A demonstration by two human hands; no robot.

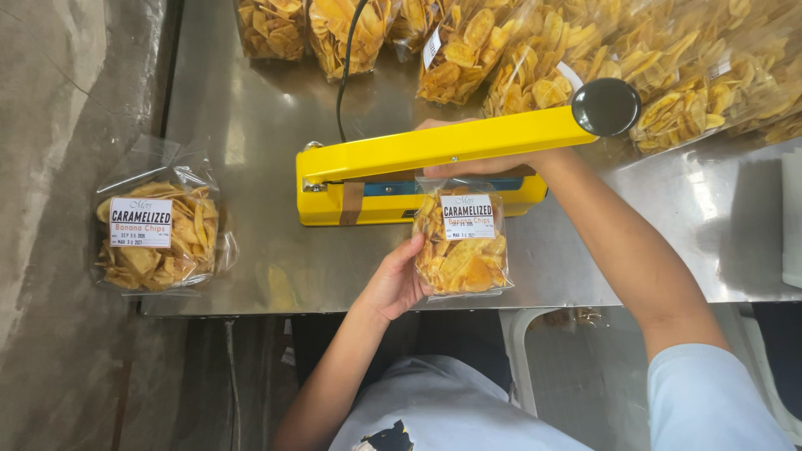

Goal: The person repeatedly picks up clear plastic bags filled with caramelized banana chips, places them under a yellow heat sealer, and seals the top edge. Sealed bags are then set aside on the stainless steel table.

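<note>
Small clear plastic bag of yellow banana chips [462, 250], grasped by left hand [394, 284] fingers, neck laid in yellow heat sealer [418, 171] on steel desk [251, 125]; right hand [468, 163] under lever, fingers' state untellable; neck best kept flat and unwrinkled.

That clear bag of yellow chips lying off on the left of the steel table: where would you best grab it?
Probably by the empty, crinkled top flap of the clear plastic bag of yellow chips, coming from the far side. It lies flat with its white label up, and the chips fill the lower part, so a grip on the flap would likely crush nothing. The stainless steel table is bare there.
</note>
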